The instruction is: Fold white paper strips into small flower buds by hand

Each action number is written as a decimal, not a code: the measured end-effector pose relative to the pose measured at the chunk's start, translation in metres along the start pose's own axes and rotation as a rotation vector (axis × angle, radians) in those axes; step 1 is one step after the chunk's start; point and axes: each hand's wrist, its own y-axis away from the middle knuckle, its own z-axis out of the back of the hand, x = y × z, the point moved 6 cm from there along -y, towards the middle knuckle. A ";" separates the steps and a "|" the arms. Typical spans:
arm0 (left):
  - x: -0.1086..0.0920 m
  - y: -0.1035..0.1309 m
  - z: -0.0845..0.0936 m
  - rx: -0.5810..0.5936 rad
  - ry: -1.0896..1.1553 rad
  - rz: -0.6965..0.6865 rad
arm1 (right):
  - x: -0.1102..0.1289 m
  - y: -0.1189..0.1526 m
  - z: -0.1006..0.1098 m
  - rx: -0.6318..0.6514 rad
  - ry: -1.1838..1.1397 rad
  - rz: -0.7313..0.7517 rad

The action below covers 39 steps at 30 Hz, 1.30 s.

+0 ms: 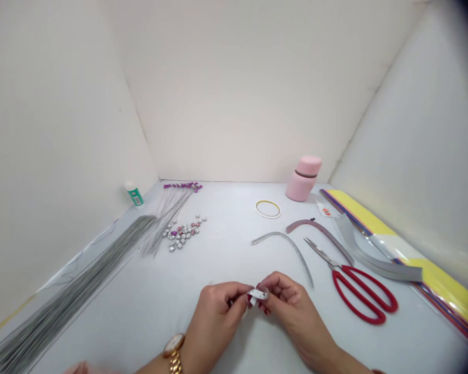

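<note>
Between both hands, low in the middle of the head view, is a small silvery-white paper strip [258,294], looped and folded over itself. My left hand [221,311] pinches its left side between thumb and forefinger. On the opposite side, the fingertips of my right hand [290,314] are closed on the strip's curled end. The fingers partly cover the strip, so its exact fold is hard to see. Beyond the hands lies a thin curved silver strip [286,241]. Red-handled scissors [347,275] rest right of my right hand, blades pointing away from me.
Grey wires [78,280] lie along the left, with purple-tipped stems [183,186] behind. Small silver and pink folded pieces [183,235] sit nearby. A glue stick [134,194], tape roll [268,209], pink flask [304,178], pinkish strips [323,231], grey strips [378,262] and coloured sheets [432,275] surround the workspace.
</note>
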 end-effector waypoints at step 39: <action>0.026 -0.006 -0.013 -0.030 0.775 0.327 | 0.007 0.002 0.005 0.084 0.350 0.195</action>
